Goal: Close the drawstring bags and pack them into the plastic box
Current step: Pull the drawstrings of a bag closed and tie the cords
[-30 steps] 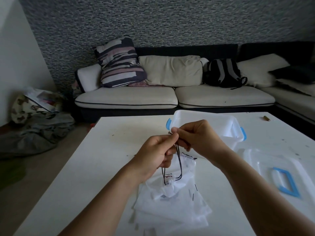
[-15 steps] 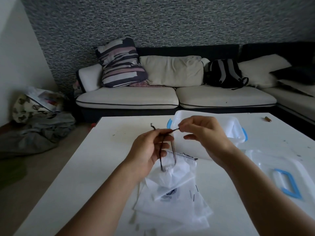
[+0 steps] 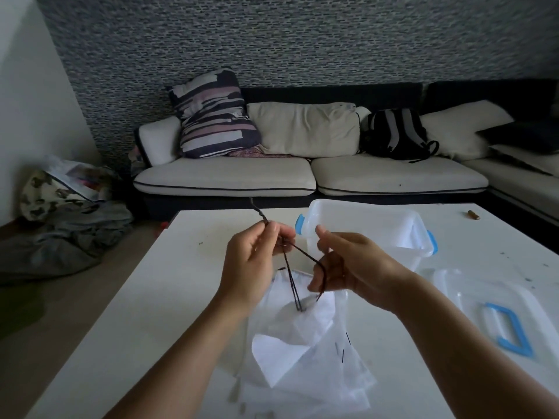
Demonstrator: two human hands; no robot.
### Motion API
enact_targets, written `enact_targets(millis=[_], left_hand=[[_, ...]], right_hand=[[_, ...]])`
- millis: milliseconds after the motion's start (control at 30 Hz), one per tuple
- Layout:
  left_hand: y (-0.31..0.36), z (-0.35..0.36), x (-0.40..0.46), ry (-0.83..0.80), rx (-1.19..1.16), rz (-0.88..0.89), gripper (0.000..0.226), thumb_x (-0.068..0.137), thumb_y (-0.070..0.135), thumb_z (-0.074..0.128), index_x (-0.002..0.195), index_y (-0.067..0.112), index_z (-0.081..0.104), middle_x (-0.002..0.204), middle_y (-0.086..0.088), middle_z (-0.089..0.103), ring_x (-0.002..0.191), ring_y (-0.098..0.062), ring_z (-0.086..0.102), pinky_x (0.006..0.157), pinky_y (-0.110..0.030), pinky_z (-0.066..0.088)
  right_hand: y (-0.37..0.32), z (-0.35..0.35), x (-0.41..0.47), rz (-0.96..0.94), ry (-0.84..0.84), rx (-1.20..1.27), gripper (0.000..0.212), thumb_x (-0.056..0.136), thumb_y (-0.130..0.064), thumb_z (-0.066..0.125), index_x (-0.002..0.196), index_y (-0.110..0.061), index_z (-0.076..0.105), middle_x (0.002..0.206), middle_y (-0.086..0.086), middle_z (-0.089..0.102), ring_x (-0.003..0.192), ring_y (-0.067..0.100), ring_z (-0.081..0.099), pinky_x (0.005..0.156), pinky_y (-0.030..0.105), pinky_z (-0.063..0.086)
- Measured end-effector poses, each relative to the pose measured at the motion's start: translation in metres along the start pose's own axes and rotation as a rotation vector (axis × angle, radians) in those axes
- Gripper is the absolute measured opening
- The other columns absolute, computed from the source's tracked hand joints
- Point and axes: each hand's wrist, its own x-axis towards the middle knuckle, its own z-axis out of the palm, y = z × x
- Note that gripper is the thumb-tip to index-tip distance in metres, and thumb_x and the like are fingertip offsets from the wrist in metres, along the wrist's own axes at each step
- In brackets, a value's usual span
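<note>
Both hands pinch black cord | left | right, seemingly | bag below

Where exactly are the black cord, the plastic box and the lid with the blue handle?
black cord (image 3: 305, 254), head view, on the strand stretched between the hands.
plastic box (image 3: 375, 225), head view, on its near wall.
lid (image 3: 453, 285), head view, on its clear surface left of the blue handle.

White drawstring bag: lifted by its dark cord above stacked bags. Clear plastic box: open, upright, just behind.
</note>
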Motion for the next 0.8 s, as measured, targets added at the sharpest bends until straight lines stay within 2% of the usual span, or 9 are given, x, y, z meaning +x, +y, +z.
enact_targets(millis=[67,133,200,300,433,567,633,733,800], left_hand=[[0.011,0.012,-0.003,-0.033,-0.371,-0.205,0.037,0.106,0.015,0.04,0.089,0.002,0.07,0.093,-0.017,0.074,0.089,-0.026,0.072,0.081,-0.033,0.059],[0.019,0.019,-0.007,-0.095,-0.557,-0.325,0.038,0.106,0.017,0.038,0.089,0.001,0.069,0.096,-0.019,0.074,0.087,-0.026,0.072,0.076,-0.03,0.059],[0.02,0.02,-0.005,-0.086,-0.55,-0.323,0.039,0.106,0.016,0.038,0.089,0.001,0.07,0.093,-0.018,0.073,0.084,-0.024,0.072,0.073,-0.028,0.058],[0.018,0.016,-0.003,-0.091,-0.479,-0.289,0.039,0.106,0.014,0.038,0.087,0.001,0.07,0.09,-0.017,0.074,0.088,-0.028,0.072,0.08,-0.031,0.059],[0.014,0.019,-0.007,-0.137,-0.271,-0.219,0.037,0.106,0.013,0.041,0.09,-0.001,0.071,0.094,-0.018,0.074,0.087,-0.028,0.072,0.08,-0.027,0.058],[0.016,0.016,-0.005,-0.126,-0.341,-0.242,0.038,0.107,0.011,0.037,0.093,-0.006,0.067,0.101,-0.021,0.074,0.091,-0.028,0.073,0.082,-0.03,0.059],[0.016,0.014,-0.005,-0.119,-0.316,-0.242,0.037,0.107,0.012,0.038,0.095,-0.007,0.068,0.101,-0.022,0.074,0.091,-0.027,0.072,0.083,-0.029,0.059],[0.014,0.014,-0.007,-0.128,-0.262,-0.222,0.036,0.106,0.013,0.04,0.096,-0.004,0.07,0.099,-0.025,0.072,0.092,-0.03,0.072,0.087,-0.031,0.059],[0.013,0.015,-0.008,-0.153,-0.239,-0.211,0.036,0.106,0.013,0.04,0.094,0.0,0.071,0.097,-0.027,0.071,0.091,-0.031,0.072,0.088,-0.033,0.059]], right_hand=[[-0.003,0.002,-0.003,0.113,-0.093,0.042,0.062,0.097,-0.057,0.044,0.11,0.002,0.058,0.084,0.027,0.068,0.077,0.038,0.068,0.074,0.045,0.06],[-0.001,0.003,-0.001,0.137,-0.144,0.132,0.06,0.098,-0.059,0.043,0.103,-0.005,0.067,0.09,0.02,0.069,0.08,0.031,0.067,0.076,0.042,0.057],[0.0,0.005,0.001,0.116,-0.11,0.224,0.045,0.098,-0.051,0.05,0.094,-0.011,0.071,0.091,0.012,0.068,0.078,0.024,0.064,0.077,0.038,0.055],[0.001,0.009,0.005,0.114,-0.05,0.33,0.023,0.093,-0.036,0.062,0.094,-0.015,0.071,0.086,0.004,0.065,0.077,0.019,0.062,0.075,0.032,0.052],[0.01,0.01,0.009,0.148,0.023,0.437,0.02,0.091,-0.029,0.069,0.099,-0.011,0.073,0.084,0.004,0.065,0.071,0.015,0.061,0.07,0.026,0.051],[0.01,0.009,0.011,0.067,0.085,0.434,0.021,0.095,-0.02,0.064,0.1,-0.001,0.07,0.078,0.006,0.061,0.063,0.012,0.058,0.062,0.021,0.054],[0.009,0.011,0.011,0.032,0.068,0.334,0.03,0.098,-0.029,0.059,0.102,-0.002,0.07,0.082,0.008,0.063,0.065,0.014,0.059,0.063,0.024,0.054],[0.008,0.012,0.012,0.034,0.059,0.162,0.046,0.098,-0.05,0.053,0.09,-0.008,0.07,0.079,0.007,0.063,0.064,0.017,0.058,0.062,0.029,0.051],[0.007,0.012,0.012,0.017,0.064,0.057,0.046,0.099,-0.051,0.05,0.086,-0.01,0.067,0.075,0.006,0.056,0.061,0.017,0.052,0.059,0.028,0.046]])
